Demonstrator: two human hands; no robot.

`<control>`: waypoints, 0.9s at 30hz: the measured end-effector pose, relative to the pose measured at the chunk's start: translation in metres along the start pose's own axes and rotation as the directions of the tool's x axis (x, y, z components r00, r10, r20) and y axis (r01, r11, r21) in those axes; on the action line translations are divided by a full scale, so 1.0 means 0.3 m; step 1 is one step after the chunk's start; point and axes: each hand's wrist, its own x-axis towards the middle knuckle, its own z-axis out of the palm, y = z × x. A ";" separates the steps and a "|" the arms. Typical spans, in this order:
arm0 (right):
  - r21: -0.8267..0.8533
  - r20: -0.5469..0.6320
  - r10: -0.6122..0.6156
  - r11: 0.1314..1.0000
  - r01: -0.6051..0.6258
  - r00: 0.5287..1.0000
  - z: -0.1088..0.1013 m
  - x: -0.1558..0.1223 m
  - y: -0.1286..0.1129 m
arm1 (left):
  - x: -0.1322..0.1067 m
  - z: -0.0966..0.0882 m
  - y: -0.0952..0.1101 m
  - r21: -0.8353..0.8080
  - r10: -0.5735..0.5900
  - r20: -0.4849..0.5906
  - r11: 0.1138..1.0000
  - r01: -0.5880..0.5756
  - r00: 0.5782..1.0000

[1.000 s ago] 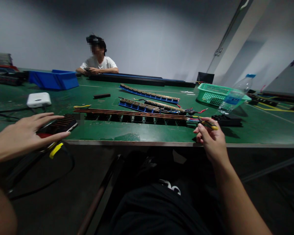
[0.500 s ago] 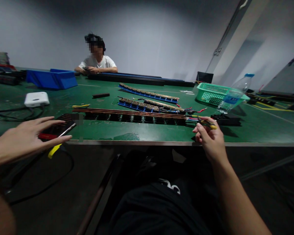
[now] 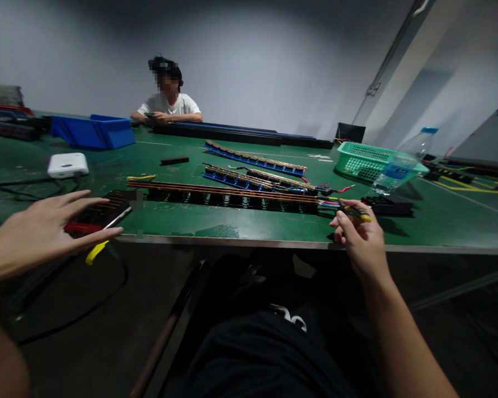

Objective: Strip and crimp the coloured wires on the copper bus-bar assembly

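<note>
My left hand point(image 3: 45, 229) lies flat with spread fingers on a dark block with copper strips point(image 3: 108, 207) at the near left edge of the green table point(image 3: 232, 226). A red and yellow cable end point(image 3: 92, 251) hangs beneath it over the edge. My right hand point(image 3: 359, 240) is closed in a pinch on a yellow and black wire point(image 3: 357, 211) at the right end of a long copper-strip rail point(image 3: 228, 194) that lies across the table in front of me.
Two blue rails point(image 3: 253, 156) lie behind the long one. Further off are a green basket point(image 3: 363, 160), a water bottle point(image 3: 398, 166), a black block point(image 3: 388, 205), a white box point(image 3: 67, 165) and a blue bin point(image 3: 93, 132). A person point(image 3: 168, 102) sits at the far side.
My left hand has slid slightly toward me over the dark block, and the yellow cable end now hangs lower over the edge. My right hand keeps its hold on the wire.
</note>
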 end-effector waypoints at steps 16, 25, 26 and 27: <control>-0.001 -0.010 0.005 1.000 -0.005 1.000 0.000 -0.001 0.000 | 0.022 -0.059 0.083 -0.016 -0.075 0.156 0.997 0.079 0.985; 0.006 -0.009 0.001 1.000 -0.001 1.000 0.002 -0.002 -0.001 | 0.019 -0.030 0.052 -0.038 -0.042 0.058 0.998 0.044 0.997; 0.005 -0.011 -0.001 1.000 0.001 1.000 0.002 -0.002 -0.001 | 0.014 -0.018 0.033 -0.035 -0.035 0.024 0.999 0.036 0.999; 0.003 -0.013 -0.002 1.000 0.002 1.000 0.003 -0.002 -0.001 | 0.008 -0.006 0.012 -0.039 -0.022 -0.001 0.999 0.022 1.000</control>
